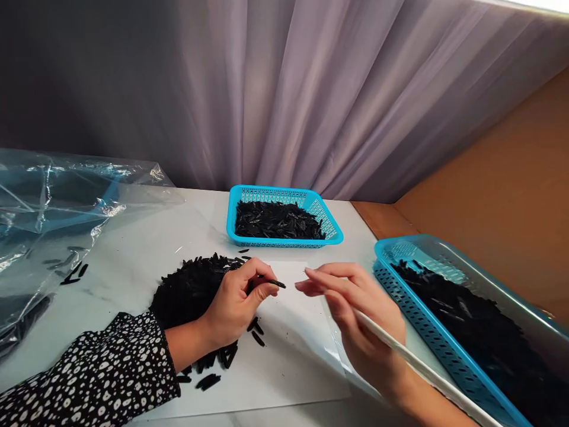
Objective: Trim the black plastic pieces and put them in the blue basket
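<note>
My left hand (237, 299) is closed, pinching a thin dark strip (278, 284) between thumb and fingers. The strip's tip points right toward my other hand. Under and behind my left wrist lies a heap of black, narrow pieces (189, 287) on a white sheet (293, 362). Several loose pieces (258, 338) are scattered beside it. My right hand (367, 320) hovers over the sheet's right side, slightly blurred, fingers stretched out and apart from the thumb. A long white strip (413, 362) runs along that hand and forearm; whether the hand grips it is unclear.
A blue basket (284, 242) of black pieces stands at the back. Another blue basket (427, 332), partly under clear plastic, holds more at the right. A clear plastic bag (57, 207) lies left. Behind hang grey curtains (284, 101); a brown panel (498, 184) rises at right.
</note>
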Demonstrator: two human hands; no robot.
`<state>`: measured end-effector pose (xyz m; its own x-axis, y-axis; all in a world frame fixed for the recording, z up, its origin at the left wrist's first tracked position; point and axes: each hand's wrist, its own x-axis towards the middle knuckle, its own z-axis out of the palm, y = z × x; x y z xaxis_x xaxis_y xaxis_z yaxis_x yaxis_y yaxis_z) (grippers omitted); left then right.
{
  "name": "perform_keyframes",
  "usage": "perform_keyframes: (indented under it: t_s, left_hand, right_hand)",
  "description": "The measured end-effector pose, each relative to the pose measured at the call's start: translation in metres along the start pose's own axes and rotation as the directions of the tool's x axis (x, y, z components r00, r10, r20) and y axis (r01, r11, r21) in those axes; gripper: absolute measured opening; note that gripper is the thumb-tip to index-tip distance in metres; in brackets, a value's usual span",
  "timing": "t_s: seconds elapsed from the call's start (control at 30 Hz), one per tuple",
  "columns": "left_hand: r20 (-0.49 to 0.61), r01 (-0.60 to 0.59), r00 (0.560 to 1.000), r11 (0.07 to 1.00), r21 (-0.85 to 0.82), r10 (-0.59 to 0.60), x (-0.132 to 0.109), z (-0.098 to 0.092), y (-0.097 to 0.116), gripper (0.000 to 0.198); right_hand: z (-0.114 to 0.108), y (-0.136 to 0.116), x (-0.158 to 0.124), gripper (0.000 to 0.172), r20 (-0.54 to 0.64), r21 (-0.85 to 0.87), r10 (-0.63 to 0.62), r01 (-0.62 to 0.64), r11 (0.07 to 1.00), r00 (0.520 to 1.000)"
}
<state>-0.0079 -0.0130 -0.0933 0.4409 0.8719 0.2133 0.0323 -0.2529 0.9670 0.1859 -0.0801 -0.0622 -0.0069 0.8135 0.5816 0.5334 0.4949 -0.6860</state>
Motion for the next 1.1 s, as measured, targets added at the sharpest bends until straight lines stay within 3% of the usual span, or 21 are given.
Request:
perform_keyframes:
  t_s: [0.13,0.7,0.87,1.0,1.1]
  left_hand:
    - [0.007,-0.016,1.0,0.999,0.032,0.016,0.0,0.0,0.0,0.019]
    - [0.03,-0.083,0.996,0.996,0.034,0.082,0.001,0.001,-0.003,0.017]
    - [0.031,-0.092,0.995,0.996,0.021,0.091,0.001,0.001,-0.004,0.016]
    - [0.028,-0.098,0.995,0.995,0.006,0.098,0.001,0.001,-0.004,0.014]
    - [0.029,-0.086,0.996,0.996,-0.002,0.086,0.0,0.001,-0.003,0.014]
  right_hand:
    - [0.014,-0.002,-0.003,0.011,-0.027,0.127,0.059,-0.055,0.99,0.998]
    - [0.01,-0.001,-0.001,0.019,0.112,0.039,-0.071,0.067,0.997,0.991]
    - [0.012,0.002,-0.002,0.022,0.128,0.002,-0.145,0.146,0.989,0.981]
    - [0.018,0.01,-0.003,0.016,0.051,-0.091,-0.318,0.322,0.942,0.947]
    - [0.018,0.01,-0.002,0.017,0.12,-0.206,-0.401,0.417,0.885,0.908]
